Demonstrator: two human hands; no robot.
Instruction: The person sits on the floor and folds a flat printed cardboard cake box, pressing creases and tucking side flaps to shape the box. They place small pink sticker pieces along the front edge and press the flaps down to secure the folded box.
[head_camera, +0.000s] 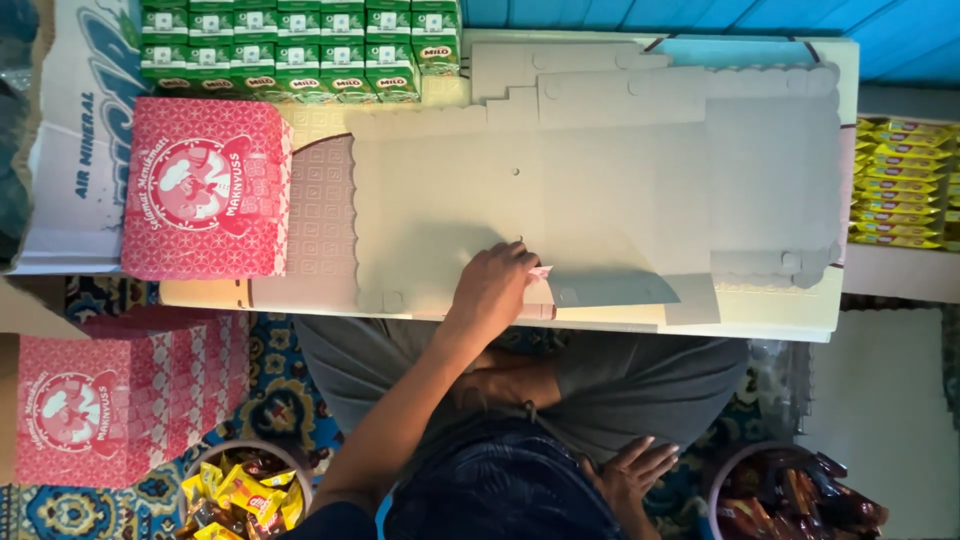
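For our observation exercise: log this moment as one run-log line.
left hand: presses flat grey cardboard sheet | right hand: rests open on lap | red patterned box: beside sheet | green drink cartons: stacked behind

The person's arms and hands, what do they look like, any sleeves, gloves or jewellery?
Both hands are bare: no gloves, rings, watch or bracelets show. The left hand is on a long arm that is uncovered up to the bottom edge of the picture, with no sleeve in view. Of the right hand only the fingers and part of the palm show; its arm is hidden.
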